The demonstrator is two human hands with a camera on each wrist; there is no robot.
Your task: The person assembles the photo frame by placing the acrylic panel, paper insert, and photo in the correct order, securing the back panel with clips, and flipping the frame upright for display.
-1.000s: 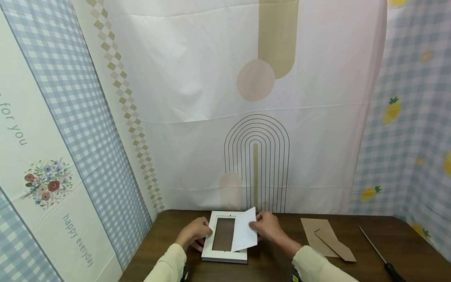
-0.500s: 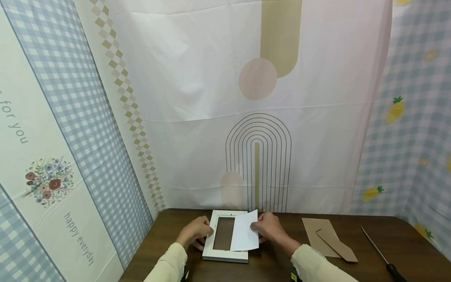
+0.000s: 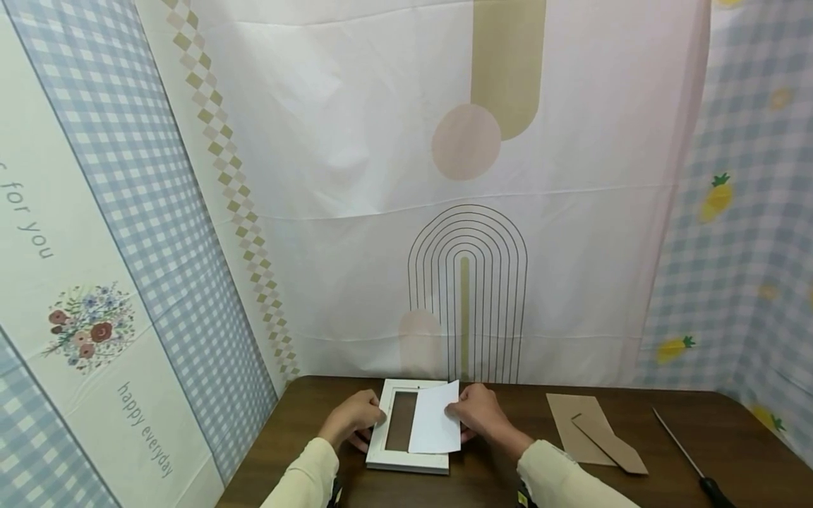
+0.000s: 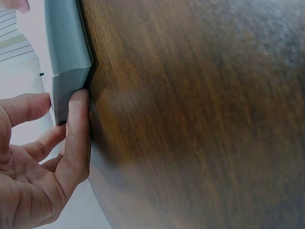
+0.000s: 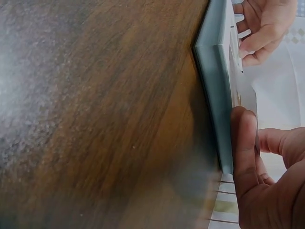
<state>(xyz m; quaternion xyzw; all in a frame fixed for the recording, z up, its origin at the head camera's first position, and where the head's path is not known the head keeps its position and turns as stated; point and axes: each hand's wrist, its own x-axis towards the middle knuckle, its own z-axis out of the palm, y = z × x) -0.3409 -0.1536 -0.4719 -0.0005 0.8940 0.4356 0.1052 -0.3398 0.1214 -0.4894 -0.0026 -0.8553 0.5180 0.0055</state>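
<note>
A white picture frame lies on the table, its dark opening showing on the left. My left hand grips the frame's left side; in the left wrist view the thumb is on its upper face and a finger is against its edge. My right hand pinches the right edge of a sheet of white paper, thumb on top. The sheet is tilted over the right part of the frame and hides it. In the right wrist view my fingers are beside the frame's edge.
Right of the hands lies a brown backing board with a stand leg angled across it. Farther right is a screwdriver with a black handle. A printed cloth hangs behind the table's back edge.
My right hand has moved slightly left with the paper, which now covers more of the frame's opening. The left hand keeps its grip on the frame.
</note>
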